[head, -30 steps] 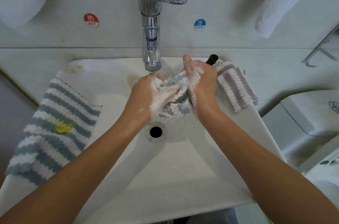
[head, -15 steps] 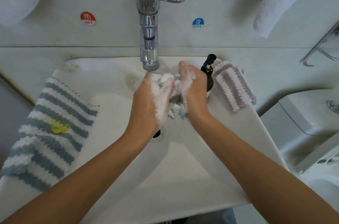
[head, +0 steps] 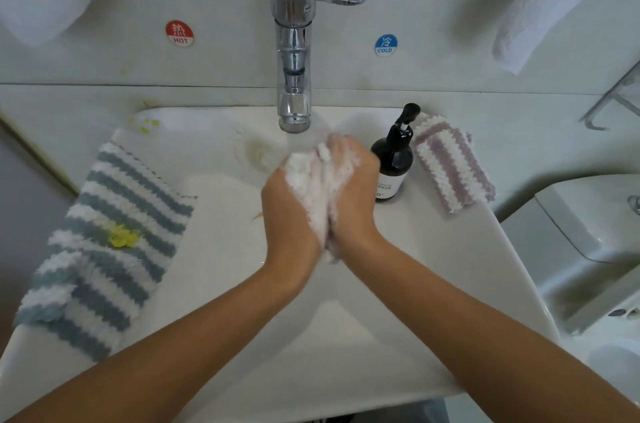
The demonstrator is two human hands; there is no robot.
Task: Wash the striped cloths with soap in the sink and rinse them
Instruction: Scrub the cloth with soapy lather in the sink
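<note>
Your left hand (head: 291, 211) and right hand (head: 356, 194) clamp a soapy cloth (head: 313, 180) between the palms, above the sink (head: 214, 249), just below the tap (head: 294, 76).

left grip (head: 294, 200) and right grip (head: 353, 190) pressed together, lathered, forearms converging.

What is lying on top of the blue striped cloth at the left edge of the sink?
A small yellow smear or clump lies on the blue striped cloth, near its middle. What it is made of cannot be told. The sink rim under the cloth is covered.
</note>
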